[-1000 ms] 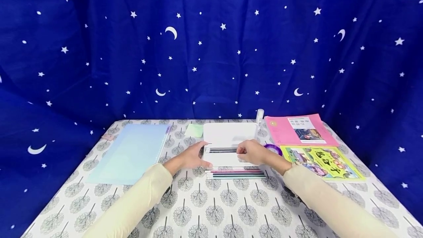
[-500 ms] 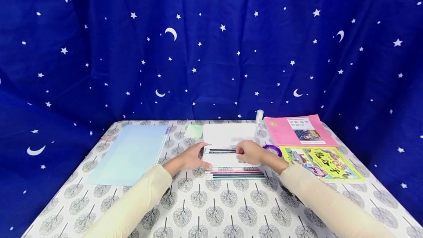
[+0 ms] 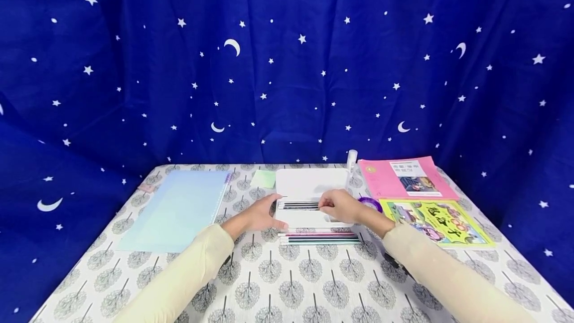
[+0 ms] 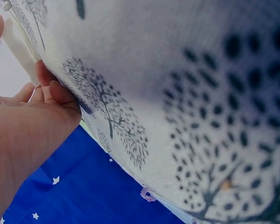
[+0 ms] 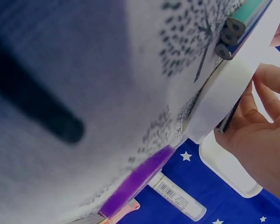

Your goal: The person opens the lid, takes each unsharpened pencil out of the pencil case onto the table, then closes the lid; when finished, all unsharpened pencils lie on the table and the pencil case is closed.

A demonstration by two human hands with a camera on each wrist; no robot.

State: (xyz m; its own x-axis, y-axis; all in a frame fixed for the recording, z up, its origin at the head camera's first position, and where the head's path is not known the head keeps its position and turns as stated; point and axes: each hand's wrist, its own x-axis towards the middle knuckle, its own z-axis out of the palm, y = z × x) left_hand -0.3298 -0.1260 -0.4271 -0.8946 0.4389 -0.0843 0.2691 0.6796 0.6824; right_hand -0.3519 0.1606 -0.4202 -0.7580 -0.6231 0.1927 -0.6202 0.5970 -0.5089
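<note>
A white pencil case (image 3: 302, 219) lies open at the middle of the table, its lid folded back. Several black pencils (image 3: 298, 206) lie lengthwise inside it. My left hand (image 3: 260, 213) holds the case's left end between thumb and fingers; in the left wrist view the curled fingers (image 4: 45, 77) meet its white side. Over the right part of the case, my right hand (image 3: 343, 207) pinches the black pencils' right ends. A dark pencil end (image 5: 222, 125) shows beside that hand's fingers in the right wrist view. How many it grips is hidden. Coloured pencils (image 3: 320, 238) lie before the case.
Behind the case's left corner are green sticky notes (image 3: 263, 179). A glue stick (image 3: 352, 158) stands behind its right corner, and a purple tape roll (image 3: 371, 203) lies right. Pink (image 3: 378, 181) and yellow (image 3: 399, 221) books lie farther right; a light-blue notebook (image 3: 175, 208) lies left.
My right hand has shifted slightly left along the black pencils, and its fingers have changed position a little. The left hand stays at the case's left end.
</note>
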